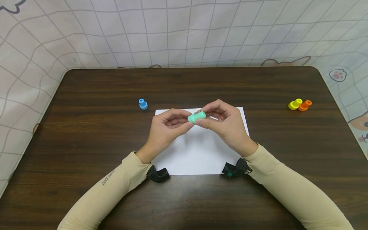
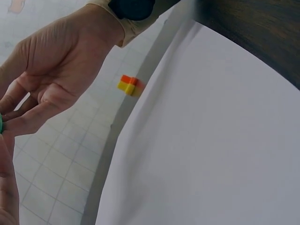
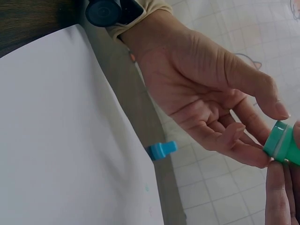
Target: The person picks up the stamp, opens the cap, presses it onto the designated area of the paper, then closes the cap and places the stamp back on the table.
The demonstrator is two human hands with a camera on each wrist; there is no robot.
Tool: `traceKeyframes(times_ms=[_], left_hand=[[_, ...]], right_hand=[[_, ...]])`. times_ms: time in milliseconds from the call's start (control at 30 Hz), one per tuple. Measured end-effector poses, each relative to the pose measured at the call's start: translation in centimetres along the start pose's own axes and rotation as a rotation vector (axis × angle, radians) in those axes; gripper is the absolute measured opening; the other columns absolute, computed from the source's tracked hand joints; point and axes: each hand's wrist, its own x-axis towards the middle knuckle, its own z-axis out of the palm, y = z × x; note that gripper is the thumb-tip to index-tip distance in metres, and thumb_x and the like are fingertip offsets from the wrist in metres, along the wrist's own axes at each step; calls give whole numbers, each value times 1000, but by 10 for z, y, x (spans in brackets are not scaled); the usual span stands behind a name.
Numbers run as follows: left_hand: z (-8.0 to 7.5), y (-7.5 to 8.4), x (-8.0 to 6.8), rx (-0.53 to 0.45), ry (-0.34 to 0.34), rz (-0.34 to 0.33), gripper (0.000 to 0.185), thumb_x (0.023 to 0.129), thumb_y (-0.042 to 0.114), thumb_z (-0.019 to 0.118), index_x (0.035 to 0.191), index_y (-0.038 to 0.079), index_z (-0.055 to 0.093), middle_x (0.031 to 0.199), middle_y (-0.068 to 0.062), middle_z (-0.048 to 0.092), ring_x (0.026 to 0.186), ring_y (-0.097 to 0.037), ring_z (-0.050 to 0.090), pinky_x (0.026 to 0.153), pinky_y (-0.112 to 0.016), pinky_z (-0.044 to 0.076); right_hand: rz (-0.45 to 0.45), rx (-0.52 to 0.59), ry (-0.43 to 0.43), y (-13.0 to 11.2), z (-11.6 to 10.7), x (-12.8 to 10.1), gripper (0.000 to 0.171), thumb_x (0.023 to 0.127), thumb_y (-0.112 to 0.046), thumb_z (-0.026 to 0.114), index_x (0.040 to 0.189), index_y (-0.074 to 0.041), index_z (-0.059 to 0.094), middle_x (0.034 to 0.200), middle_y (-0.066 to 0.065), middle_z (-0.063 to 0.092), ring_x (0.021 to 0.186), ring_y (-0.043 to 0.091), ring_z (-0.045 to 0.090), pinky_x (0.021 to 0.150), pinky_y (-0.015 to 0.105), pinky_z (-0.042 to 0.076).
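Over the white paper (image 1: 198, 150), both hands hold a small mint-green stamp (image 1: 198, 117), tilted on its side. My left hand (image 1: 166, 127) pinches its wider end with thumb and fingertips. From the other side, my right hand (image 1: 228, 126) grips the narrower end. The right wrist view shows the left hand (image 3: 187, 89) at the stamp's wide end (image 3: 278, 140), where a pale ring crosses the body. Only a sliver of the stamp (image 2: 1, 124) shows at the left edge of the left wrist view, by the right hand's fingers (image 2: 28, 119).
A blue stamp (image 1: 142, 104) stands on the dark wood table (image 1: 86, 134), left of the paper's far corner. At the far right, a yellow stamp (image 1: 295, 104) and an orange one (image 1: 305, 106) stand side by side. Faint green marks (image 3: 146, 188) show on the paper.
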Motion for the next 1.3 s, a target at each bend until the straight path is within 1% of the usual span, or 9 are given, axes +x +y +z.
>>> traceKeyframes(times_ms=[133, 300, 433, 533, 633, 733, 867, 1033, 1300], left_hand=[[-1, 1, 0, 5, -7, -18, 30, 89, -2, 75, 118, -9, 68, 106, 10, 75, 92, -8, 75, 84, -26, 66], [-5, 3, 2, 3, -14, -49, 28, 92, 2, 73, 118, -7, 68, 106, 8, 78, 91, -8, 76, 82, -25, 64], [-9, 3, 3, -7, -50, -133, 30, 91, 5, 76, 118, -7, 69, 103, 1, 79, 85, -10, 77, 82, -29, 65], [-10, 2, 2, -11, -82, -210, 30, 89, 5, 78, 117, -4, 71, 103, 1, 78, 81, -12, 76, 82, -31, 66], [-10, 1, 2, -15, -111, -270, 30, 89, 5, 79, 117, 0, 73, 103, 4, 79, 84, -12, 76, 84, -33, 66], [-11, 0, 0, -5, -136, -302, 31, 88, 8, 80, 118, 3, 73, 104, 3, 79, 89, -13, 78, 86, -33, 66], [-13, -1, -1, 8, -162, -320, 32, 87, 11, 82, 118, 6, 74, 105, 0, 80, 94, -16, 78, 87, -33, 65], [-14, 0, 2, 22, -206, -313, 30, 88, 13, 82, 117, 9, 75, 106, -4, 80, 98, -20, 78, 89, -33, 65], [-13, 2, 6, 54, -223, -315, 28, 88, 13, 81, 116, 11, 75, 104, -1, 79, 96, -18, 78, 86, -31, 64]], right_hand=[[18, 8, -7, -1, 0, 1, 26, 85, -1, 82, 106, -9, 70, 105, 0, 73, 98, 19, 72, 84, 27, 64], [98, 16, -64, -3, -1, 0, 25, 85, -3, 82, 107, -9, 72, 105, 0, 73, 95, 19, 73, 83, 30, 65], [154, -3, -104, -3, -1, -1, 25, 86, -5, 81, 110, -8, 73, 105, -1, 73, 93, 18, 73, 83, 30, 65], [191, -24, -117, -1, -2, -1, 27, 87, -7, 81, 113, -7, 74, 103, -2, 75, 91, 18, 73, 85, 31, 64], [226, -49, -129, 0, -3, -2, 28, 89, -12, 80, 116, -9, 75, 101, -2, 76, 90, 18, 73, 88, 32, 63], [248, -62, -155, 2, -4, -1, 29, 89, -15, 81, 117, -10, 75, 98, 0, 77, 91, 20, 72, 89, 32, 62], [265, -73, -171, 5, -4, 0, 33, 87, -15, 84, 118, -12, 74, 97, 2, 73, 89, 20, 71, 85, 30, 62], [299, -87, -190, 6, -5, 2, 35, 86, -17, 85, 118, -13, 71, 98, 4, 71, 90, 30, 71, 83, 29, 61], [310, -127, -200, 6, -8, 4, 36, 85, -20, 86, 117, -13, 70, 97, 3, 72, 88, 27, 71, 82, 27, 60]])
